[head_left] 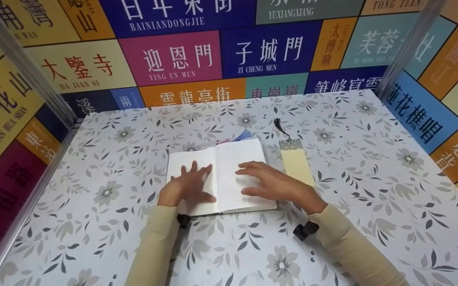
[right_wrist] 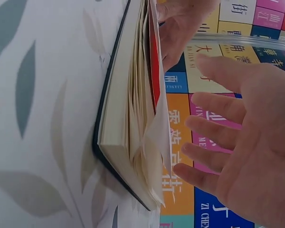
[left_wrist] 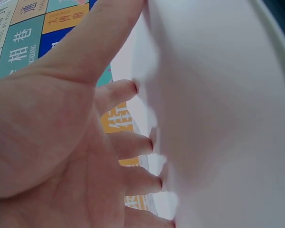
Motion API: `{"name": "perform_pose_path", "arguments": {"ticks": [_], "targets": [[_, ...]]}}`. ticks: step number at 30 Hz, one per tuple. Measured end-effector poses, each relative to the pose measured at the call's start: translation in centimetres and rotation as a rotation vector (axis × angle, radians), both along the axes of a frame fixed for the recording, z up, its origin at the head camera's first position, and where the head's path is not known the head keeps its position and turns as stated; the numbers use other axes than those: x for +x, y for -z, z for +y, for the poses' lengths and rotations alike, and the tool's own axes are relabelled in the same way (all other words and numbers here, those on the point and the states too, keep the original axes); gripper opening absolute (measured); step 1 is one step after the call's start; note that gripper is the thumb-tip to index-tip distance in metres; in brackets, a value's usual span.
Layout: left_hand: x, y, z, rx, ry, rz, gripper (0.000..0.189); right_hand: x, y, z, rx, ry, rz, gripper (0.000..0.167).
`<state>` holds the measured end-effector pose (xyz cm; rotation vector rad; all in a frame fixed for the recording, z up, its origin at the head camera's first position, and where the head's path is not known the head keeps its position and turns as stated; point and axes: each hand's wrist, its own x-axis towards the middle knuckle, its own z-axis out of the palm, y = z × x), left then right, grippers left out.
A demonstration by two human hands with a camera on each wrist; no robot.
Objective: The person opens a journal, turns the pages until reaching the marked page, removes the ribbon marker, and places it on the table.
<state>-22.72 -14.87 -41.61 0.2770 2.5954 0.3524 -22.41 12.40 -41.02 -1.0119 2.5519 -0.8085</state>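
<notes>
An open book (head_left: pixel 229 153) with blank white pages lies on the table in the head view. My left hand (head_left: pixel 188 187) rests on its left page with fingers spread. In the left wrist view, the fingertips of this hand (left_wrist: pixel 52 128) meet the white page (left_wrist: pixel 228 114). Over the right page is my right hand (head_left: pixel 274 183), its fingers extended and nothing held. The right wrist view shows that hand (right_wrist: pixel 256 133) apart from the raised page edges. There the book (right_wrist: pixel 116 114) has a dark cover, a thick stack of cream pages and a strip of red among them.
A cream bookmark (head_left: pixel 297 165) with a patterned top and a dark tassel (head_left: pixel 279 126) lies right of the book. Something blue and feathery (head_left: pixel 244 135) shows past the book's far edge. Colourful lettered panels (head_left: pixel 169 55) wall in the flower-patterned tabletop (head_left: pixel 105 230).
</notes>
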Motion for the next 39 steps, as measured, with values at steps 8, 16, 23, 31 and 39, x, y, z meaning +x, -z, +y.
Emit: {"name": "perform_pose_path", "arguments": {"ticks": [8, 16, 23, 31, 39], "targets": [[0.1, 0.0, 0.1, -0.014, 0.013, 0.004, 0.105, 0.7, 0.8, -0.4, 0.113, -0.086, -0.016, 0.073], [-0.1, -0.2, 0.0, 0.008, 0.013, -0.01, 0.106, 1.2, 0.9, -0.7, 0.229, -0.093, -0.016, 0.088], [0.0, -0.1, 0.0, -0.011, 0.022, 0.01, 0.105, 1.5, 1.1, -0.8, 0.265, -0.095, -0.024, 0.09], [0.2, -0.1, -0.1, 0.002, 0.006, 0.001, 0.105, 1.3, 0.9, -0.8, 0.28, -0.11, -0.007, 0.087], [0.1, -0.1, 0.0, -0.007, 0.013, -0.001, 0.105, 1.0, 0.4, -0.2, 0.289, -0.147, -0.062, 0.079]]}}
